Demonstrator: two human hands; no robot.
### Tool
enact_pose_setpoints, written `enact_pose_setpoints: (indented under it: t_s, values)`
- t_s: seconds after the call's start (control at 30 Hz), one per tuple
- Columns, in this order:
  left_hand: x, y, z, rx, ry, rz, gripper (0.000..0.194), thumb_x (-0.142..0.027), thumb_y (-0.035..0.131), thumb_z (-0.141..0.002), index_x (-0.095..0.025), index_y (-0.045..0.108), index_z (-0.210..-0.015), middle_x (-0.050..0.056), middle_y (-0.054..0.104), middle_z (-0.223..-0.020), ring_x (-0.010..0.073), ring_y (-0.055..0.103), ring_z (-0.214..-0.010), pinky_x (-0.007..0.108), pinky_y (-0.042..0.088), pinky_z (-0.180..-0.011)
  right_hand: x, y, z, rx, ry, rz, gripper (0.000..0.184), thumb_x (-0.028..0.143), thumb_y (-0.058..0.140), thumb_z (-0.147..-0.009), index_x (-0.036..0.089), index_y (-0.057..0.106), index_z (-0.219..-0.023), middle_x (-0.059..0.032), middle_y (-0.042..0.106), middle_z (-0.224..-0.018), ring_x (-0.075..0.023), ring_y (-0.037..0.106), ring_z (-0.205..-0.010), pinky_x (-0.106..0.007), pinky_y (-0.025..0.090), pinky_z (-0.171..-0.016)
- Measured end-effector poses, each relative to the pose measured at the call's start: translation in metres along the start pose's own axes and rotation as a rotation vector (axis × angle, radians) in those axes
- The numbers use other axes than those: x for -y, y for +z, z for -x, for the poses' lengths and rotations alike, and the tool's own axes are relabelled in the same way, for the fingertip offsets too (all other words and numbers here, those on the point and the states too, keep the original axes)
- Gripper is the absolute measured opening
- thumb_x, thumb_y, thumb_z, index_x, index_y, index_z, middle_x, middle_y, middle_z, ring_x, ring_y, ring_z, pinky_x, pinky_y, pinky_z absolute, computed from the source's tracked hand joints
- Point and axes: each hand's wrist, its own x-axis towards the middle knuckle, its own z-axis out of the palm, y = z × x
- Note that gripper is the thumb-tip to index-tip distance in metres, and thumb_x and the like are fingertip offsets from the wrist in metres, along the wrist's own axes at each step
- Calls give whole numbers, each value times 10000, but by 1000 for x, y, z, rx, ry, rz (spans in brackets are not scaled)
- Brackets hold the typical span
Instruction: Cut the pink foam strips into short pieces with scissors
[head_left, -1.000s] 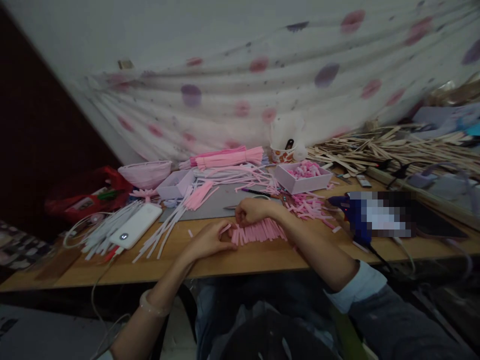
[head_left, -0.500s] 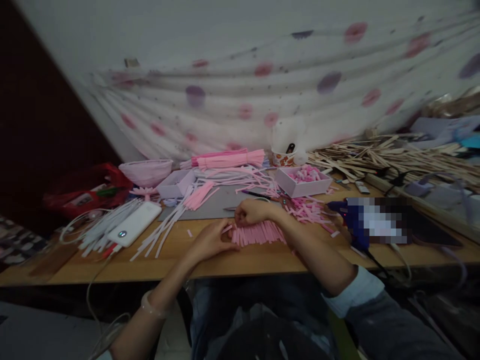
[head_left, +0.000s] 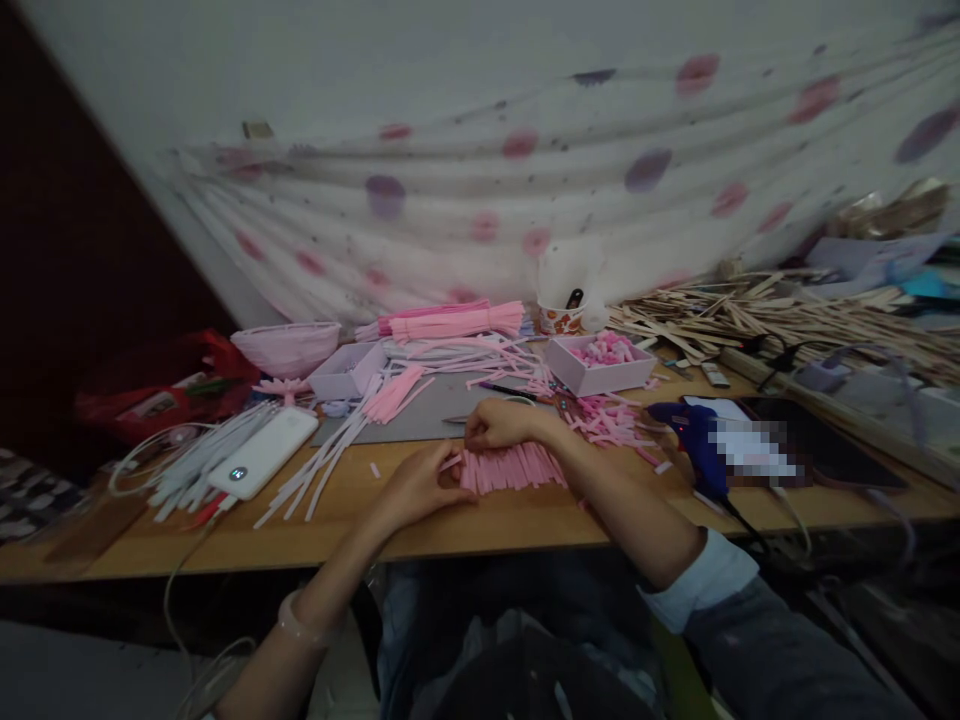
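A row of short pink fuzzy strips (head_left: 517,468), like cut pipe cleaners, lies side by side on the wooden table (head_left: 330,540). At the row's left end my left hand (head_left: 424,485) has thumb and fingers curved, with a short pink strip (head_left: 451,462) at its fingertips. Just above the row, my right hand (head_left: 499,424) is closed with its fingers curled down; whatever it may hold is hidden. A pointed metal blade (head_left: 454,420), apparently of scissors, shows left of my right hand on the grey mat (head_left: 442,395); whether my hand touches it, I cannot tell.
A box (head_left: 600,375) of pink pieces stands behind my right arm, near loose pink pieces (head_left: 611,418). Left are a white power bank (head_left: 266,455) and long white strips (head_left: 319,470). To the right lie a blue glue gun (head_left: 697,440), a phone and wooden sticks (head_left: 750,310).
The view has shifted slightly, moving the scene a little left. Both hands keep nearly the same pose beside the pink row.
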Motion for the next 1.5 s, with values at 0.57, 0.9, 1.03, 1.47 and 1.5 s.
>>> enact_pose_setpoints:
  t_s: [0.57,0.9,1.03,1.47,1.5]
  values:
    - [-8,-19,-5,-136,-71,283,321,-505,524,-765,-185,519,-790,-15,513,-697,122,463,-641,219,359,-569,-14,-22,13,-430,138,141,227,237,512,-773,123,708,-778,-53,684,-680,-124,573,-596,-203,349,-547]
    - [-7,-82,-104,-202,-53,1111,236,-403,516,-788,-201,401,-750,-103,321,-488,29,168,-330,140,78,-351,-33,-60,-28,-426,365,405,318,116,503,-768,161,687,-1022,-107,679,-1044,-204,603,-954,-254,416,-790]
    - [9,-65,-127,-240,-90,1294,272,-334,557,-751,-179,362,-641,-83,411,-510,9,201,-323,147,111,-339,-43,-46,-55,-380,330,441,242,156,585,-736,113,713,-937,-144,690,-967,-253,603,-939,-310,417,-831]
    - [42,-38,-127,-438,-145,1298,419,-396,837,-419,-130,627,-666,-34,591,-589,60,539,-520,176,416,-519,-46,-55,-48,-894,239,-396,160,286,626,-701,136,640,-754,-36,654,-688,-134,572,-620,-243,424,-575]
    - [37,-36,-126,-397,-140,1275,428,-418,832,-427,-132,613,-658,-26,604,-601,74,561,-534,191,436,-537,-42,-55,-41,-864,221,-544,182,314,658,-664,143,627,-715,-19,633,-637,-123,553,-575,-233,409,-537]
